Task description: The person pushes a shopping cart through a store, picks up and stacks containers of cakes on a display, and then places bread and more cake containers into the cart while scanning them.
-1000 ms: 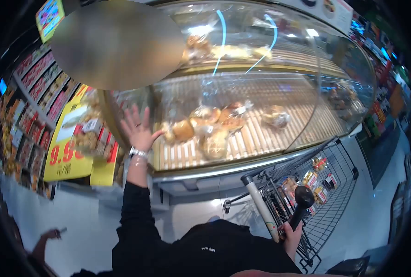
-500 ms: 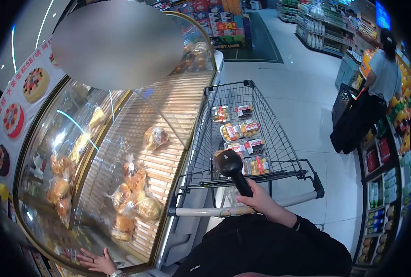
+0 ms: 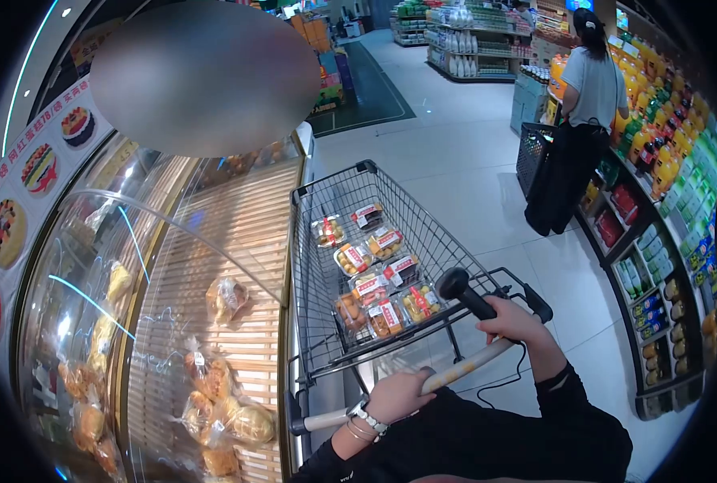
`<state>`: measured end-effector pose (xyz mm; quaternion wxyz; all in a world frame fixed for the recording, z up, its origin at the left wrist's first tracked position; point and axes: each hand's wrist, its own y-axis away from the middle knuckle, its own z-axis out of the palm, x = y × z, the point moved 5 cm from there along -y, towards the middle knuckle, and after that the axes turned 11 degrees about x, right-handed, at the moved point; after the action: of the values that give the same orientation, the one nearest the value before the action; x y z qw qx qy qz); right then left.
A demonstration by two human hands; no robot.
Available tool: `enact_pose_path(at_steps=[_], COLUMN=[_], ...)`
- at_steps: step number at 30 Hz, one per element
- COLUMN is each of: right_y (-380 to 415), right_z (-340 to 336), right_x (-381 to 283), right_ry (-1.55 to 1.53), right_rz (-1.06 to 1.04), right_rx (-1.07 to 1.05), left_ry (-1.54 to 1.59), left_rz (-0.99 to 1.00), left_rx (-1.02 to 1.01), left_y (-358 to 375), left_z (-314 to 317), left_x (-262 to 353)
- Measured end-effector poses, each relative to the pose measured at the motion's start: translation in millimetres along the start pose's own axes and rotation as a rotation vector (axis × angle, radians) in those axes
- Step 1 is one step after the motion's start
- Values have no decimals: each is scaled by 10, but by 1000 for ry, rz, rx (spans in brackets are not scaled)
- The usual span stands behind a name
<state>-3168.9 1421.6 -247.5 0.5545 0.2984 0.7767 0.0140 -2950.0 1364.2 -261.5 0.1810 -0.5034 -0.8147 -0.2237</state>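
Note:
My left hand (image 3: 399, 394) is closed around the pale handle bar (image 3: 473, 361) of a black wire shopping cart (image 3: 366, 167); a watch and bracelet are on that wrist. My right hand (image 3: 511, 319) grips a black round-headed handheld device (image 3: 455, 283) with a stick-like grip, held just above the bar's right side. A thin black cord (image 3: 513, 378) hangs below this hand. Several clear packs of small baked goods (image 3: 352, 259) with red and white labels lie in the cart's basket.
At left stands a glass bakery case (image 3: 133, 209) with wooden slats and bagged bread (image 3: 250, 420). A person (image 3: 588, 88) with a dark basket (image 3: 534, 161) stands ahead right, beside drink shelves (image 3: 656, 274). Tiled floor (image 3: 447, 193) runs ahead.
My left hand has moved from the bakery case to the cart handle. My right hand and the device have shifted right. The view has turned rightward.

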Motion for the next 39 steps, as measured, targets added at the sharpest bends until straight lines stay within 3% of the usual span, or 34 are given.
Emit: enact_pose_path(at_steps=[7,15,23,26,28,30,32,39], right_y=[75,-252,-994,-1338,-1583,-1826,-2091,-3008], right_z=[212,301,-87,-208,-306,-440,-481,-787], right_x=[89,-79,-304,-388,-515,-685,-735,-921], right_ry=[-151,-69,45,95,42,48,53,23], right_rz=[116,180,-22,-95,-209,-192,-118,-229], right_rx=[-168,-315,-284,-311,-231,-233,-244,-102], left_ry=[211,369,492,605,612,644,705,754], left_rz=[-6,-70,-130,-98,-360,-363,-467,-390], left_rx=[-179,-422,-511,-447,-621,-619,-773,-700], left_y=[94,-206,-1085,-1471,-1661,-1928,-2126,-2968], left_z=[-79,-216,-588,-830,-851,-988,-1078,-1348], left_x=[-245,-662,-866,-923,-1154,-1232,-1342,-1692])
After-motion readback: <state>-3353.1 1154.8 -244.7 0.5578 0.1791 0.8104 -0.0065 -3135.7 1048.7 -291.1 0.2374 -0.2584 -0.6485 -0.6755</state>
